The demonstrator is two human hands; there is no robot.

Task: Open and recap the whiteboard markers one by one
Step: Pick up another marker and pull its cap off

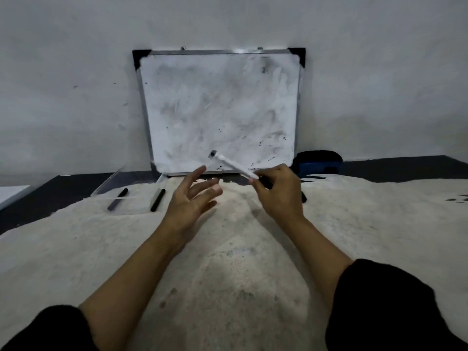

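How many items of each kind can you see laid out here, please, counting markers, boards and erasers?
Markers: 4, white one in right hand, two on the left, one partly hidden behind that hand
Whiteboard: 1
Eraser: 1
Total: 6

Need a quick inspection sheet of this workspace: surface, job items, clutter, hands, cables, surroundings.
Surface: pale rumpled cloth spread over a dark floor.
Job's things: white marker held in the air, dark end pointing up-left; two dark markers lying at left, the first on a clear plastic sheet.
Clutter: blue and black eraser beside the board.
Hands: right hand pinches the white marker; left hand open, holding nothing, apart from the marker.
Cables: nothing seen.
Surroundings: smudged whiteboard leaning against a grey wall.
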